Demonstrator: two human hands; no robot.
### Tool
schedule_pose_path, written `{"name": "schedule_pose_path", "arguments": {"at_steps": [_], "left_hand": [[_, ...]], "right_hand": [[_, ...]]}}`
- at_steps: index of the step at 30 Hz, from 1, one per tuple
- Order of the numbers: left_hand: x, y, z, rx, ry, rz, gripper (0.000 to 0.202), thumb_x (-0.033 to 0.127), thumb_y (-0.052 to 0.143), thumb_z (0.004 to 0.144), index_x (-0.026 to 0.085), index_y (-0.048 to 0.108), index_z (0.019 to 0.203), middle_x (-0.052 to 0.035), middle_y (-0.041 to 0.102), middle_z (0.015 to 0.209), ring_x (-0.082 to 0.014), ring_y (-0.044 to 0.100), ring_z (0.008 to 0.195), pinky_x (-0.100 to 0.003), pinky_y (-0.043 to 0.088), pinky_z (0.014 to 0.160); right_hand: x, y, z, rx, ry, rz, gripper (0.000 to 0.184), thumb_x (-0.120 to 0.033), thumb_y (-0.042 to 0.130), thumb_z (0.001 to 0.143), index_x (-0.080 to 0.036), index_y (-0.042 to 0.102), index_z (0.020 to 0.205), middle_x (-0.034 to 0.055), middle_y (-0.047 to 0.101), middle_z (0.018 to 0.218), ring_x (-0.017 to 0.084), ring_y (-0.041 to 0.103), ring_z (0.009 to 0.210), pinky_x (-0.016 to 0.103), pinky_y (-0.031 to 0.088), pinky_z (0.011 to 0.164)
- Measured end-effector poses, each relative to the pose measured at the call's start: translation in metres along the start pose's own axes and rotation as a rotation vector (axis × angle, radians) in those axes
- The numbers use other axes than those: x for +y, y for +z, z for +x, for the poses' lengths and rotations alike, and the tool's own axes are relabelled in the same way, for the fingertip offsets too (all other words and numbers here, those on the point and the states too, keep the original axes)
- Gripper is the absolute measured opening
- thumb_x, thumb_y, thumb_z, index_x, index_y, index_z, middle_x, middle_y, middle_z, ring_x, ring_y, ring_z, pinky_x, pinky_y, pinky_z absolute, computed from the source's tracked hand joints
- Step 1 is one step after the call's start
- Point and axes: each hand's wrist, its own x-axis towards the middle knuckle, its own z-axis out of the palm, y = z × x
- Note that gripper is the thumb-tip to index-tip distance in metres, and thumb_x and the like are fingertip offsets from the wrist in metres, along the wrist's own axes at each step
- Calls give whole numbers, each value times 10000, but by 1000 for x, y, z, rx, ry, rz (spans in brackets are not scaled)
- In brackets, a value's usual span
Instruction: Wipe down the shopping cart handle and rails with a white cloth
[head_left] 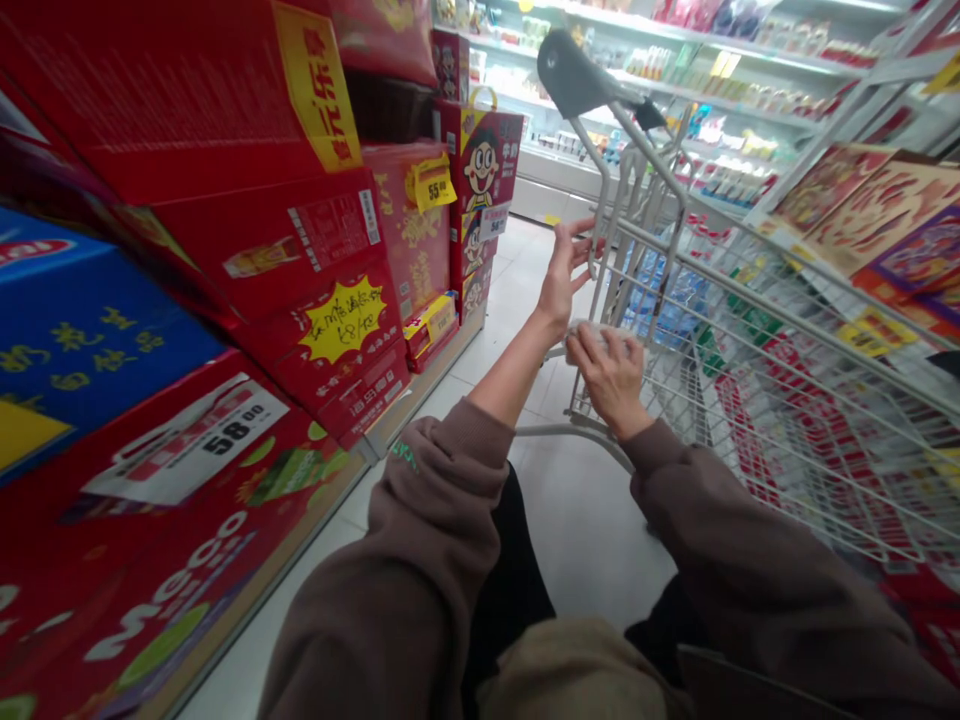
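Note:
My left hand (566, 270) is raised with its fingers spread apart, holding nothing, close beside the upright wire frame of a metal shopping cart (645, 190). My right hand (611, 378) is lower, in front of the cart's wire side, with its fingers closed around a small whitish crumpled packet (587, 340). The hand covers most of the packet, so its markings are hidden. A brown sleeve covers each arm up to the wrist area.
Red boxed goods with yellow price tags (345, 320) and a blue box (82, 320) stand stacked along the left of the tiled aisle (577, 520). Printed boxes on shelving (877, 220) line the right, and lit store shelves (697, 90) stand ahead.

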Motion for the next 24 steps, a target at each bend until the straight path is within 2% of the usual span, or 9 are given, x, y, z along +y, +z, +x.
{"name": "schedule_pose_path", "arguments": {"at_steps": [2, 3, 8, 10, 14, 16, 19, 21, 24], "left_hand": [[3, 0, -3, -17, 14, -2, 586, 609, 186, 1078, 255, 628, 1229, -53, 738, 1272, -271, 530, 1421, -454, 408, 1217], [4, 0, -4, -24, 12, -8, 585, 610, 189, 1077, 253, 633, 1211, -60, 741, 1270, -277, 527, 1419, -454, 406, 1219], [4, -2, -2, -42, -31, -40, 637, 625, 186, 1079, 214, 621, 1300, -72, 690, 1359, -307, 490, 1469, -522, 375, 1240], [1, -3, 1, -21, -47, -65, 626, 622, 192, 1087, 227, 585, 1372, -52, 643, 1422, -319, 467, 1497, -564, 371, 1229], [-8, -6, 8, -2, -64, -110, 613, 659, 199, 1076, 302, 524, 1453, -18, 567, 1517, -338, 434, 1522, -612, 378, 1202], [-11, -9, 12, -8, -60, -109, 625, 675, 196, 1070, 305, 525, 1451, -18, 553, 1530, -343, 434, 1523, -620, 378, 1197], [-17, -14, 18, -1, -69, -101, 629, 692, 223, 1061, 298, 537, 1438, -24, 540, 1541, -355, 427, 1524, -626, 372, 1194], [-21, -16, 20, -5, -69, -77, 639, 694, 218, 1061, 292, 542, 1437, -25, 531, 1548, -360, 427, 1522, -627, 374, 1187], [-24, -16, 18, -41, -40, -21, 673, 692, 150, 1063, 300, 544, 1442, -10, 521, 1555, -354, 434, 1516, -630, 382, 1165]], "right_hand": [[1, 4, -2, 41, 10, -8, 402, -248, 387, 1077, -271, 618, 1405, 85, 614, 1503, 288, 470, 1316, 515, 308, 1088], [-1, 8, -10, 14, -14, -8, 406, -234, 389, 1073, -270, 618, 1406, 82, 616, 1502, 285, 478, 1310, 509, 311, 1081], [-17, 18, -58, -278, -167, 42, 345, -148, 461, 1014, -209, 696, 1259, 118, 694, 1368, 270, 552, 1155, 458, 367, 971], [-17, 18, -58, -270, -133, 42, 329, -174, 461, 1024, -215, 693, 1254, 120, 696, 1359, 276, 546, 1146, 464, 358, 966], [-11, 22, -51, -108, -1, 33, 377, -223, 433, 1055, -266, 635, 1372, 92, 628, 1492, 303, 482, 1293, 506, 303, 1037], [-14, 28, -61, -175, -23, 50, 381, -215, 421, 1055, -270, 649, 1356, 94, 638, 1477, 296, 493, 1281, 502, 314, 1032], [-26, 35, -86, -355, -101, 82, 338, -171, 456, 1019, -254, 709, 1227, 107, 696, 1352, 268, 546, 1157, 460, 368, 968], [-33, 37, -97, -390, -104, 89, 313, -163, 476, 1003, -243, 715, 1188, 113, 710, 1293, 263, 553, 1106, 444, 382, 936], [-36, 41, -103, -388, -68, 84, 346, -187, 452, 1026, -246, 667, 1291, 120, 671, 1377, 275, 527, 1171, 456, 360, 967]]}}
